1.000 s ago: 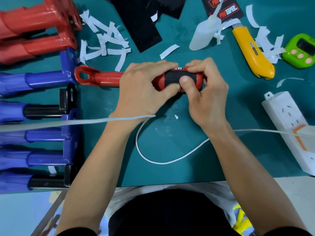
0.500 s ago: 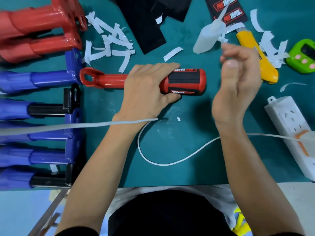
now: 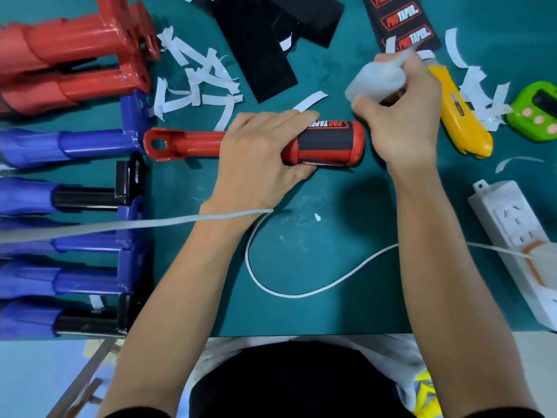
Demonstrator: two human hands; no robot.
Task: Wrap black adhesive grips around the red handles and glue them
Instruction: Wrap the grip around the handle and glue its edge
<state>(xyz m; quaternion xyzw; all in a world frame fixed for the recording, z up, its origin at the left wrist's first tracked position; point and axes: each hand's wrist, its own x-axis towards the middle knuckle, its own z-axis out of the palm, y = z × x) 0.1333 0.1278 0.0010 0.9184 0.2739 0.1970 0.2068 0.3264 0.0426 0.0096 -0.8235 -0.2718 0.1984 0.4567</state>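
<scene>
With the red handle (image 3: 187, 144) held down on the worktop (image 3: 331, 267) by the gripping left hand (image 3: 259, 158) and the glue bottle (image 3: 373, 81) clasped in the right hand (image 3: 404, 116), the black grip (image 3: 327, 143) could be flooded at its seam if oversqueezed.

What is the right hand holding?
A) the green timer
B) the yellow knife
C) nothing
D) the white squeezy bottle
D: the right hand grips the white squeezy bottle, while the yellow knife lies on the mat and the left hand holds the red handle.
</scene>
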